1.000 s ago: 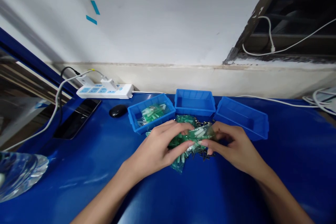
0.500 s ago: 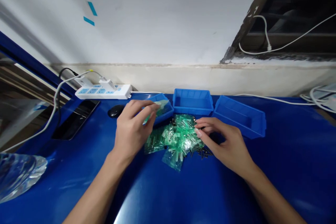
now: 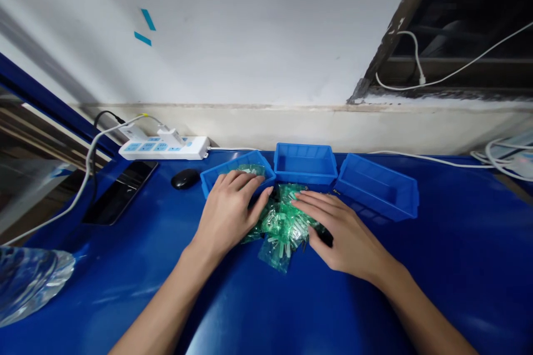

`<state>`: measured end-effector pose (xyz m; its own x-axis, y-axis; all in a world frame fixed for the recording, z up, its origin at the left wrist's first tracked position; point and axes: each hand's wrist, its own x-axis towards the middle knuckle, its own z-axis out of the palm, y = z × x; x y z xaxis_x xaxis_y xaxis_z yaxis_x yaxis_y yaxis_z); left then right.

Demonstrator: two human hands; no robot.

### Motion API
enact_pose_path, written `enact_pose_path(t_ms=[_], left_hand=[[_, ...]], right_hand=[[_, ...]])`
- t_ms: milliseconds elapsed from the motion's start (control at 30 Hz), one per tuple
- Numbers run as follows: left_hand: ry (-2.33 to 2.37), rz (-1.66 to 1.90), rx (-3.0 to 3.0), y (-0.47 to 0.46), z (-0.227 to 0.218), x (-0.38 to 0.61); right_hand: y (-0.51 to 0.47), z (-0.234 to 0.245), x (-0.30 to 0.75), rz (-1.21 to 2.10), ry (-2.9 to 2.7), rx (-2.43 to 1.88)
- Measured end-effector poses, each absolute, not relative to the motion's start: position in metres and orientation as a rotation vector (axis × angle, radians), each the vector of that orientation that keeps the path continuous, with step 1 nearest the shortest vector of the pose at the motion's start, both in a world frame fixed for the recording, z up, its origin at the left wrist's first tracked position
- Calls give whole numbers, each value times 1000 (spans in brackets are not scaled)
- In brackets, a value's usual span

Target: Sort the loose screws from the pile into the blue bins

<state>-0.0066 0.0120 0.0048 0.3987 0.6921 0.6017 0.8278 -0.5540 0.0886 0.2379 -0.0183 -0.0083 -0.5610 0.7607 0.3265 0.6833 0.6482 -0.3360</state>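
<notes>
A heap of small clear-green plastic packets (image 3: 275,252) with slim pale pieces inside lies mid-table. My left hand (image 3: 233,205) is open at the near side of the left blue bin (image 3: 210,177), thumb spread toward the heap. Just beyond its fingertips, one green packet (image 3: 254,168) rests inside that bin. Over the right part of the heap, my right hand (image 3: 343,227) is open, fingers stretched out flat and touching the packets. Its palm and part of the heap beneath are hidden.
A middle blue bin (image 3: 306,172) and a right blue bin (image 3: 378,188) stand behind the heap. On the left are a black mouse (image 3: 185,178), a phone (image 3: 120,194), a white power strip (image 3: 166,148) and a clear plastic object (image 3: 35,283). Cables (image 3: 441,161) run along the wall.
The packet that my left hand held is now in the left bin, and that hand has opened and moved slightly right. My right hand has shifted left, flattening its fingers over the heap.
</notes>
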Motion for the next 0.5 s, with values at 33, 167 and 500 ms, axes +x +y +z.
enact_pose_path(t_ms=[33, 167, 500], left_hand=[[-1335, -886, -2450, 11, 5, -6], [-1266, -897, -2553, 8, 7, -2], [-1035, -830, -2823, 3, 5, 5]], right_hand=[[-17, -9, 239, 221, -2414, -1119], [-13, -12, 241, 167, -2370, -1068], [-13, -12, 240, 210, -2343, -1098]])
